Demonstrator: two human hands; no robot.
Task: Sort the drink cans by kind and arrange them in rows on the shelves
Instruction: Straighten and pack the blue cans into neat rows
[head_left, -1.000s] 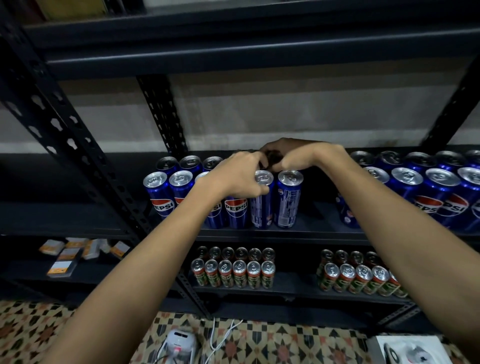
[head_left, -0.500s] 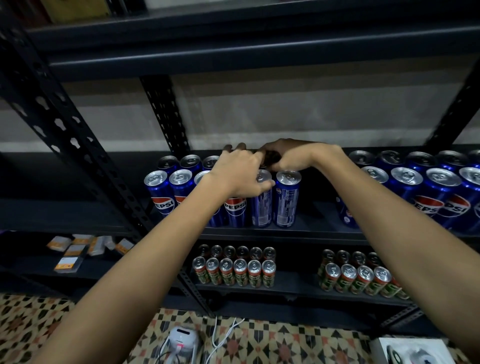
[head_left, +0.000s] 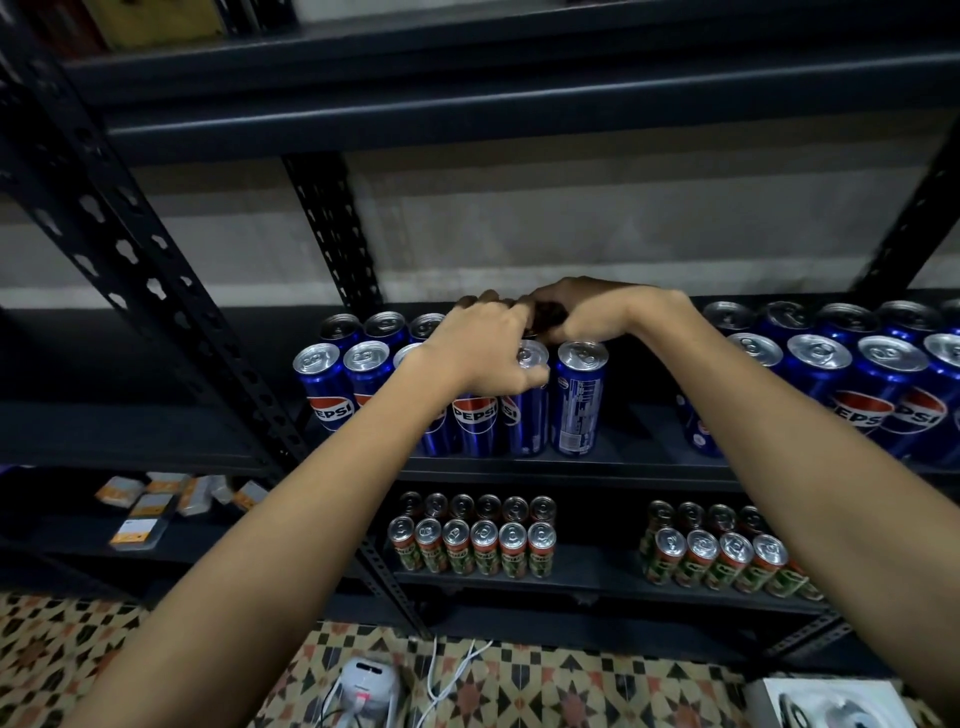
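Dark metal shelf (head_left: 623, 470), blue cans (head_left: 579, 400) in rows. Left hand (head_left: 480, 348) curled round a can top (head_left: 531, 358). Right hand (head_left: 592, 312) just behind, fingers curled; grip contents hidden.

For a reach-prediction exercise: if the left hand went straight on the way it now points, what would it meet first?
Probably the right hand: the left hand points up and right over the Pepsi cans, and the two already look close or touching. Depth is unclear.

Probably a shop stockroom: dark slotted-steel shelving (head_left: 171, 306) carries rows of Pepsi cans (head_left: 878, 384) above a patterned tile floor (head_left: 545, 680).
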